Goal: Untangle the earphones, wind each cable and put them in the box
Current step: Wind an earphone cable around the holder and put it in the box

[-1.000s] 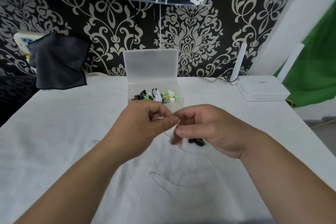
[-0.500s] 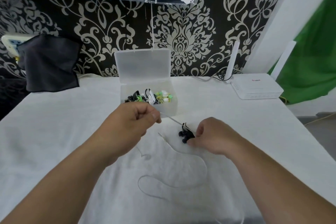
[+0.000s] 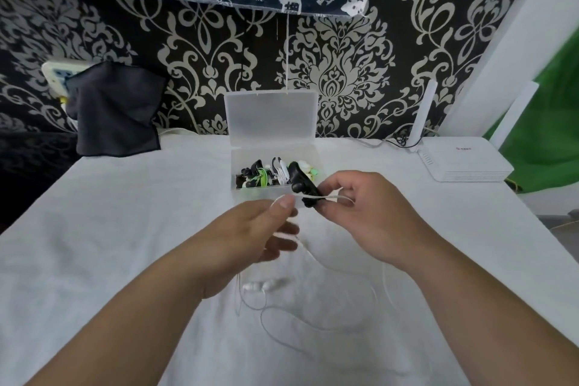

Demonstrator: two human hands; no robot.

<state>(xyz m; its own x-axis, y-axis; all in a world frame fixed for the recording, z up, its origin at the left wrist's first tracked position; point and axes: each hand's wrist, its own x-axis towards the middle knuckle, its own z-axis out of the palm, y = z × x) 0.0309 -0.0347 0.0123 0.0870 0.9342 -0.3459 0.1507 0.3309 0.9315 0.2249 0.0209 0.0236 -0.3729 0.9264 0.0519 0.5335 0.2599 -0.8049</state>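
Here, a white-clothed counter (image 3: pixel 125 229) meets damask wallpaper (image 3: pixel 338 66) (router (image 3: pixel 466 160) at right). Left hand (image 3: pixel 250 235) pinches a white cable (image 3: pixel 332 196); right hand (image 3: pixel 369 216) grips black earphones (image 3: pixel 300 185).

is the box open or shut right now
Open. The box has its lid standing up behind it against the wall, and black, white and green earphones show inside.

Soft even daylight, faint shadows, motion-blurred left hand (image 3: pixel 250 235), wide-angle bowing at edges
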